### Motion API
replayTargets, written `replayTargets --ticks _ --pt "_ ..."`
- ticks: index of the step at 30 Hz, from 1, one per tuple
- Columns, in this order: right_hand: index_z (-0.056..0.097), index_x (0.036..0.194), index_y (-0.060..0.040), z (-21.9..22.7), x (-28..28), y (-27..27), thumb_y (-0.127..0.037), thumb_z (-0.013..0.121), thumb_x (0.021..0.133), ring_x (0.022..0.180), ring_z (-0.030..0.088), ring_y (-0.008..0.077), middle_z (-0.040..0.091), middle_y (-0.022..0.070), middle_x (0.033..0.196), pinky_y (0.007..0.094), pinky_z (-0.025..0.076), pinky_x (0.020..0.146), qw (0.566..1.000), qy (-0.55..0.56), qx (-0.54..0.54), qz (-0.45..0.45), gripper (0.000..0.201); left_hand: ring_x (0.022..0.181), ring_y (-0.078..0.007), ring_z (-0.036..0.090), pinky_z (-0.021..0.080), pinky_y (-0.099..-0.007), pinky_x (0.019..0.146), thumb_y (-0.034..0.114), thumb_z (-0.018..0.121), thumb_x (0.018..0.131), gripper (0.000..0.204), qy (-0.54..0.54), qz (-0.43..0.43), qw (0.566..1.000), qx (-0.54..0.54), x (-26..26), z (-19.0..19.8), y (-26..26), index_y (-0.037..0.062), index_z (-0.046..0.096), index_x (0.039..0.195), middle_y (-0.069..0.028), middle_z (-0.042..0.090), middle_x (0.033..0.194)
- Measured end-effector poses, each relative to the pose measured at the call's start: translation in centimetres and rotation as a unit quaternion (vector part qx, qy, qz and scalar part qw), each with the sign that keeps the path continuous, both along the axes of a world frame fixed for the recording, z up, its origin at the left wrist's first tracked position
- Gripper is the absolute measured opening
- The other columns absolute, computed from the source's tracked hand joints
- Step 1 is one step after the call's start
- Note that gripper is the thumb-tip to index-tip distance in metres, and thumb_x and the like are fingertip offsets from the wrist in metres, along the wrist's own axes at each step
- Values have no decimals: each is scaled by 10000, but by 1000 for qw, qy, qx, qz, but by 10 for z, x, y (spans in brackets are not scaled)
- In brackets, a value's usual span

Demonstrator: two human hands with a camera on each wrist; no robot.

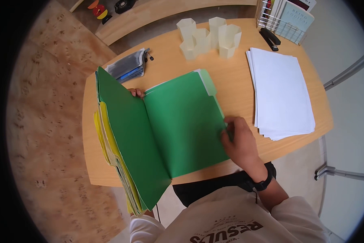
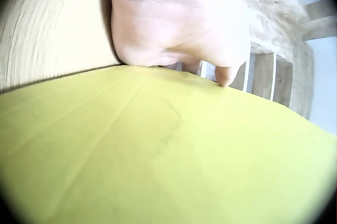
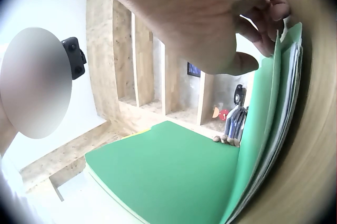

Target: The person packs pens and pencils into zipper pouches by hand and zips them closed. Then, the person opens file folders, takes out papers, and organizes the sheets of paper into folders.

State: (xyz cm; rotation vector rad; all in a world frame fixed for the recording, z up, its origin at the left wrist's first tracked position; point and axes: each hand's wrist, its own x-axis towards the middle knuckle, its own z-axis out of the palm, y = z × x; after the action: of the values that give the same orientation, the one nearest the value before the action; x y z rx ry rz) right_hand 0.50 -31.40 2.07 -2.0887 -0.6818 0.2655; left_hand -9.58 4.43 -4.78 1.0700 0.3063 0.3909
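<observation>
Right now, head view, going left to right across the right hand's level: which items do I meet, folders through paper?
Yellow folders → open green folder → right hand → white paper stack.

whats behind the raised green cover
A yellow folder shows behind the green cover, with fingers of the left hand visible past its edge. In the head view, most of that hand and of the yellow folder is covered.

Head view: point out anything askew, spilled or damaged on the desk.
The stack of white paper is slightly askew: its sheets fan out along the left and lower edges instead of lining up. The open green folder shows no visible tear, and I see nothing spilled.
</observation>
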Motion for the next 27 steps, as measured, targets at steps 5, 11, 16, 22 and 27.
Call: replayTargets --ticks 5,11,16,22,27 --pt "571 1148 -10 -5 3 8 -96 695 901 851 639 386 602 175 975 461 524 711 997 -68 -15 -14 290 936 -120 672 562 -267 821 308 472 1101 451 30 -2 1000 -3 -10 -6 -1 29 534 1450 -40 693 1182" --pt "560 1235 5 45 7 18 -138 663 990 833 654 307 636 176 1089 404 537 740 984 125 99 75 301 932 -120 672 562 -266 816 309 472 1101 449 28 20 999 -8 -16 -4 2 31 536 1448 -39 694 1178" --pt "359 1552 2 75 -29 45 -288 608 1063 1104 640 298 582 222 1320 392 545 857 865 275 248 339 620 929 -119 672 563 -266 813 310 473 1101 448 18 13 1000 -2 1 11 7 32 538 1446 -39 694 1175" --pt "399 1528 -11 63 -31 47 -223 660 1014 1043 635 305 561 205 1325 397 544 825 893 204 205 344 614 925 -118 673 563 -265 808 312 473 1101 447 30 21 999 -6 -10 8 9 33 540 1444 -38 694 1171" --pt "598 1226 -2 9 15 31 -150 735 897 944 641 370 611 188 1073 450 542 808 998 -55 -20 20 386 922 -117 673 563 -264 805 313 474 1100 446 27 28 999 -23 -13 -1 -1 35 541 1442 -37 695 1168"
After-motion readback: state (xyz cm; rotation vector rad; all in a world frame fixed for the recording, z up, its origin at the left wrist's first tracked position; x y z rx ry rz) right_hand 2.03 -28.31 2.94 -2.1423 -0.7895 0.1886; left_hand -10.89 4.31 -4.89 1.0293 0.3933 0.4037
